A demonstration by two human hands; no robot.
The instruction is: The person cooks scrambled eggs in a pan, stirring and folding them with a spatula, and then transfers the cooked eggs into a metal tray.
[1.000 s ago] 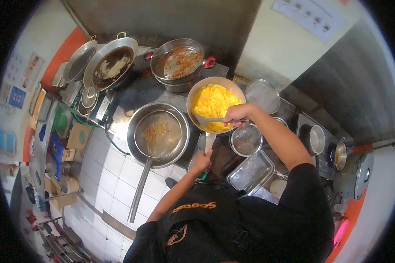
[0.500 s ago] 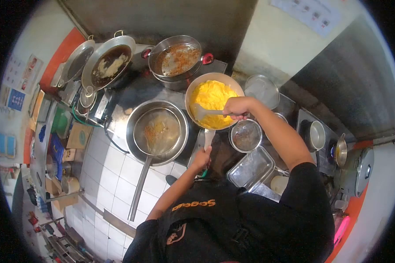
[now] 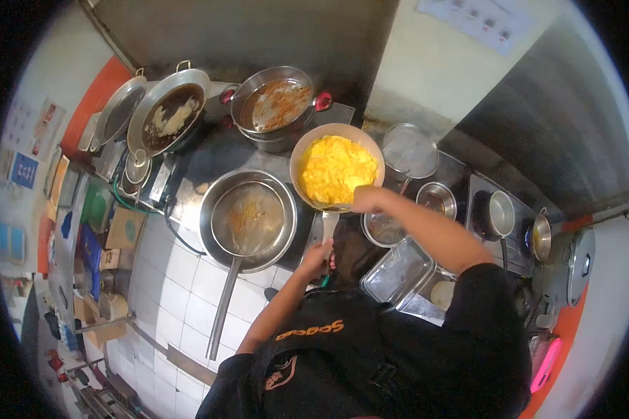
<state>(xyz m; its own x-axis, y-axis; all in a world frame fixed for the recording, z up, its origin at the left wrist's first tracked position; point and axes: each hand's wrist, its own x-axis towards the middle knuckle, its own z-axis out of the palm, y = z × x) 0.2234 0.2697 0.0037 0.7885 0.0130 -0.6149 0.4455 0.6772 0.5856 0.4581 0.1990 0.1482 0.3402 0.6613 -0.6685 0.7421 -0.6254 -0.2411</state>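
Observation:
A round pan (image 3: 300, 150) holds yellow scrambled egg (image 3: 337, 170). My left hand (image 3: 317, 258) is wrapped round the pan's pale handle (image 3: 330, 227), below the pan. At the pan's lower right edge, my right hand (image 3: 370, 200) is closed on a grey spatula (image 3: 334, 207), whose visible part lies low along the near rim. Most of the spatula is hidden by the hand and the egg. To the left stands a steel bowl (image 3: 206, 234) with a long-handled strainer (image 3: 225, 307) resting in it.
Behind are a red-handled pot (image 3: 239, 105) and a wok (image 3: 138, 115) of dark oil with pale food. Right of the pan are a mesh strainer (image 3: 411, 150), a small steel bowl (image 3: 454, 209), a clear tray (image 3: 398, 271) and a saucepan (image 3: 501, 213).
The spatula has moved from over the egg down to the near rim, with my right hand lower and slightly left. The egg looks more heaped. My left hand still grips the handle.

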